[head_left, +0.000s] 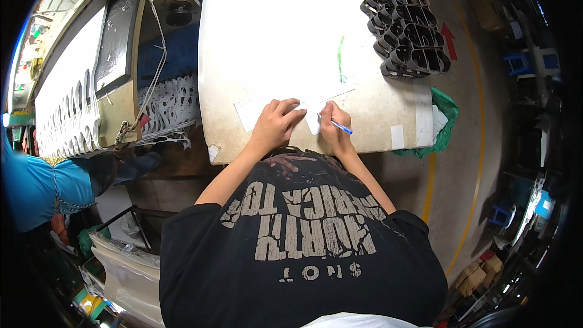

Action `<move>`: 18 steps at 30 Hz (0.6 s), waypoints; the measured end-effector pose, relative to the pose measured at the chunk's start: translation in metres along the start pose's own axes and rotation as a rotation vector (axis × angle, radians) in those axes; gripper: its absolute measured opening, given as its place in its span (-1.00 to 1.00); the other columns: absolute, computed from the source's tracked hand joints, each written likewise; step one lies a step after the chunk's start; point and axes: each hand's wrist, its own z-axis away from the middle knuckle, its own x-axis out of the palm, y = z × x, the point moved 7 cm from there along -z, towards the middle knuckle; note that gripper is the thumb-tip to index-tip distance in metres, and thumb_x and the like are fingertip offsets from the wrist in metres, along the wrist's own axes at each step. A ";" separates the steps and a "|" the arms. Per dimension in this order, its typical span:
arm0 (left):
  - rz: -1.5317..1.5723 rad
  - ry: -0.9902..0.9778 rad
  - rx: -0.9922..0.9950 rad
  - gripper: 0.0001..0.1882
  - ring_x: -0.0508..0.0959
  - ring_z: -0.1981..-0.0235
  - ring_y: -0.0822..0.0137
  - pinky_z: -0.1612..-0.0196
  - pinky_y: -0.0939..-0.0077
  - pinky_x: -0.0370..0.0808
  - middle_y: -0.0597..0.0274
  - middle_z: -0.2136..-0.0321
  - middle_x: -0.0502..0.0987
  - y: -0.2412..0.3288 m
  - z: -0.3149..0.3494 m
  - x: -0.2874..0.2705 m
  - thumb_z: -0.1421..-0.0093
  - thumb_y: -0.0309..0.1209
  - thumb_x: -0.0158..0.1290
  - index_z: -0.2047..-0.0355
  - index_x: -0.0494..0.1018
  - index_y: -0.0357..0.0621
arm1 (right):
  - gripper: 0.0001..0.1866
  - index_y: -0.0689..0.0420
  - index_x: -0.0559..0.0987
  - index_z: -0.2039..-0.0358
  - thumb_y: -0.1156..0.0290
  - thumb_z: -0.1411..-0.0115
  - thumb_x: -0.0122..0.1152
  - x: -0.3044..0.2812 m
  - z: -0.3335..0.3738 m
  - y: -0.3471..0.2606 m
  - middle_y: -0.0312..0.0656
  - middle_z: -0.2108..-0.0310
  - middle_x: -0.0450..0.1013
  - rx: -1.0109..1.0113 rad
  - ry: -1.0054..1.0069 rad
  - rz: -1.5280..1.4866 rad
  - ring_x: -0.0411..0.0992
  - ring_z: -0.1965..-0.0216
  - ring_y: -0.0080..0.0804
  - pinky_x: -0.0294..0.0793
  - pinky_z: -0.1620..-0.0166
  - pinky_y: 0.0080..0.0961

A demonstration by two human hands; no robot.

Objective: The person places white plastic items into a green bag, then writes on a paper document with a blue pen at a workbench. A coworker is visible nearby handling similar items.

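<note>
Near the front edge of a white-topped table [267, 36], my right hand [333, 130] is closed around a blue-and-white pen [342, 127], its tip end down by a white paper slip [313, 123]. Beside it on the left, my left hand [279, 123] lies with fingers spread and slightly bent over the paper, holding nothing. Another piece of white paper [245, 113] shows at the left of that hand. A paper edge also runs out to the upper right of the pen hand. My fingers cover part of the papers and the writing point.
Black looped plastic parts [413, 33] are stacked at the table's right side. A green bag [448, 118] hangs off the right edge. White slotted pieces [67, 124] sit on a machine bench at left, where a person in blue [45, 191] stands. Cardboard boxes [477, 276] lie lower right.
</note>
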 end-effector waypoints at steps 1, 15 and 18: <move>0.000 -0.004 -0.002 -0.77 0.56 0.09 0.16 0.02 0.24 0.54 0.26 -0.01 0.60 0.000 0.000 0.000 -0.27 -0.42 0.25 0.06 0.68 0.04 | -0.54 0.27 0.51 0.45 0.28 -0.59 -0.06 0.000 0.000 0.001 -0.08 0.64 0.42 -0.002 -0.005 0.005 0.42 0.61 -0.29 0.42 0.44 -0.31; -0.007 -0.009 0.012 -0.75 0.55 0.10 0.16 0.02 0.23 0.53 0.24 -0.01 0.59 0.000 0.000 0.002 -0.25 -0.44 0.25 0.05 0.65 0.01 | -0.58 0.26 0.49 0.43 0.31 -0.59 -0.05 -0.001 0.001 0.004 0.02 0.62 0.41 -0.045 0.021 0.014 0.44 0.62 -0.10 0.42 0.46 -0.25; -0.006 -0.005 0.012 -0.76 0.55 0.10 0.16 0.03 0.24 0.53 0.24 -0.01 0.59 -0.001 0.000 0.002 -0.25 -0.44 0.25 0.06 0.65 0.00 | -0.57 0.26 0.48 0.44 0.31 -0.59 -0.05 -0.001 0.001 0.005 0.01 0.63 0.39 -0.062 0.018 0.055 0.43 0.63 -0.11 0.41 0.47 -0.25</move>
